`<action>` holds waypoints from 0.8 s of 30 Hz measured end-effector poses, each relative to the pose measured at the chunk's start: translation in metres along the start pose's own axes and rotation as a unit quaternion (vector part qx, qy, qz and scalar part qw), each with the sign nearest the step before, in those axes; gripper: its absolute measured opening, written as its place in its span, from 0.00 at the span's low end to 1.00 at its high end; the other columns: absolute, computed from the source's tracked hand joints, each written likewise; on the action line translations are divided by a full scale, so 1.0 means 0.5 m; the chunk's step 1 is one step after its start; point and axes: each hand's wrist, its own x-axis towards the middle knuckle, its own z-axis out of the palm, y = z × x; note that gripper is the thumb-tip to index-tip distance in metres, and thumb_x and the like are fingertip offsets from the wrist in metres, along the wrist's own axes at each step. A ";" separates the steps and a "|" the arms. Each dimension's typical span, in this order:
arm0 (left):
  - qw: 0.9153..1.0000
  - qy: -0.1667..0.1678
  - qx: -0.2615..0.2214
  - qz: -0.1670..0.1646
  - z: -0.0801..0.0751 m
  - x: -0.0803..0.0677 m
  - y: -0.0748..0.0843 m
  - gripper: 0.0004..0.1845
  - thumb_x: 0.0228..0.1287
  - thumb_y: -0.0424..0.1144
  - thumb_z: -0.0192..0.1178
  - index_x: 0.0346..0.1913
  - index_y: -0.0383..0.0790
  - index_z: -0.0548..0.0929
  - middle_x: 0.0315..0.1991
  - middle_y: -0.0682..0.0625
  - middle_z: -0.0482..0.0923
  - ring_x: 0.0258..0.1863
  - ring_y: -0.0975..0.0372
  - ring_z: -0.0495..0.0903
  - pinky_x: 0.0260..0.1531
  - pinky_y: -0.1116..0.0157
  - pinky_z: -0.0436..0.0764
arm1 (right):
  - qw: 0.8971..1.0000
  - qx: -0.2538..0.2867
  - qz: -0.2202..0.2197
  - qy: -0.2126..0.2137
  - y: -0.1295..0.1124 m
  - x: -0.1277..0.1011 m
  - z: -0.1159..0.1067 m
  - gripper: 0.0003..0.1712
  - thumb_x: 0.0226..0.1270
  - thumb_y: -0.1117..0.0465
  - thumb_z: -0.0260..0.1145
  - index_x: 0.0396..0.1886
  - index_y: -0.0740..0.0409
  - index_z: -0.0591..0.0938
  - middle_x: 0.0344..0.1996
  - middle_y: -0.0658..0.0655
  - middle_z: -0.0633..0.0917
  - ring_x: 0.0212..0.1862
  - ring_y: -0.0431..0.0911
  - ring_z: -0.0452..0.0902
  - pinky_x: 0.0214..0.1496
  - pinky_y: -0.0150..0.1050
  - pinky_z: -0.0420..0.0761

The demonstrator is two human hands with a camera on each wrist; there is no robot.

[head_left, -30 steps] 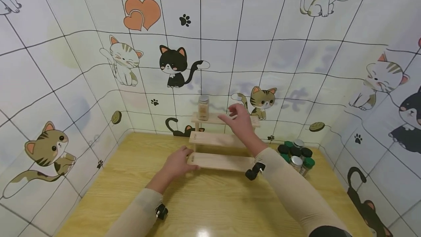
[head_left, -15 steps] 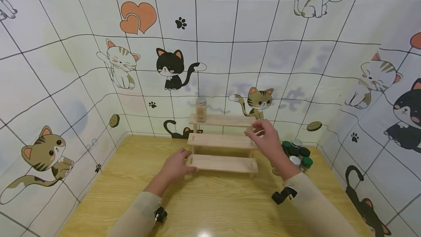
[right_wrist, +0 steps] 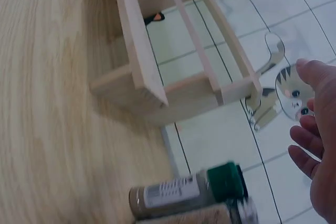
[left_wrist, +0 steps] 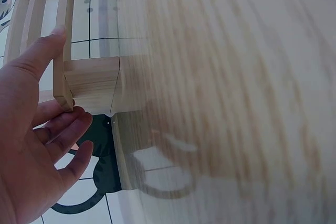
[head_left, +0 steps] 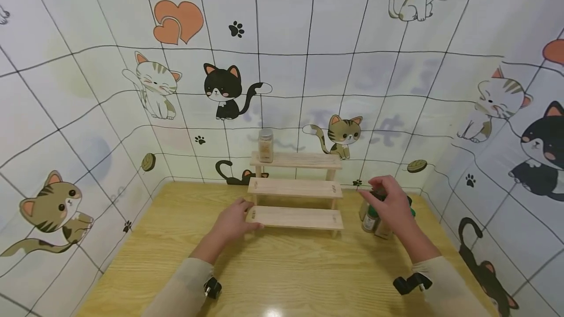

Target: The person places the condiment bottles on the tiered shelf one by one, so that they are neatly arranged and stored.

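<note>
A three-tier wooden shelf rack [head_left: 295,216] stands on the table against the wall. My left hand [head_left: 229,221] grips the left end of its lowest tier; in the left wrist view the thumb lies along the board [left_wrist: 62,51] with the fingers below its end. On the top tier, at the left, sits a glass spice jar [head_left: 266,147] with a silvery lid. Right of the rack, my right hand [head_left: 392,207] hovers over a cluster of spice jars, thumb and fingers apart, nothing between them. It partly hides them. One green-capped jar [right_wrist: 173,192] shows a pale label in the right wrist view.
The light wood-grain table [head_left: 282,268] ends at a wall covering [head_left: 291,28] printed with cats and grid lines, which also runs along both sides. The rack's middle tier [head_left: 295,188] and top tier [head_left: 308,160] step up toward the back.
My right hand has moved from above the rack's top tier, right and down, to the spice jars. The left hand stays at the rack's lowest tier. The head view has shifted slightly.
</note>
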 end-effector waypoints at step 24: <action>1.000 0.007 -0.006 0.008 -0.014 -0.008 0.016 0.44 0.51 0.66 0.74 0.66 0.41 0.79 0.56 0.47 0.76 0.52 0.53 0.80 0.50 0.50 0.80 | 0.976 -0.214 -0.025 -0.046 0.084 -0.069 0.013 0.28 0.57 0.50 0.80 0.50 0.61 0.80 0.47 0.63 0.82 0.55 0.65 0.71 0.55 0.69 0.67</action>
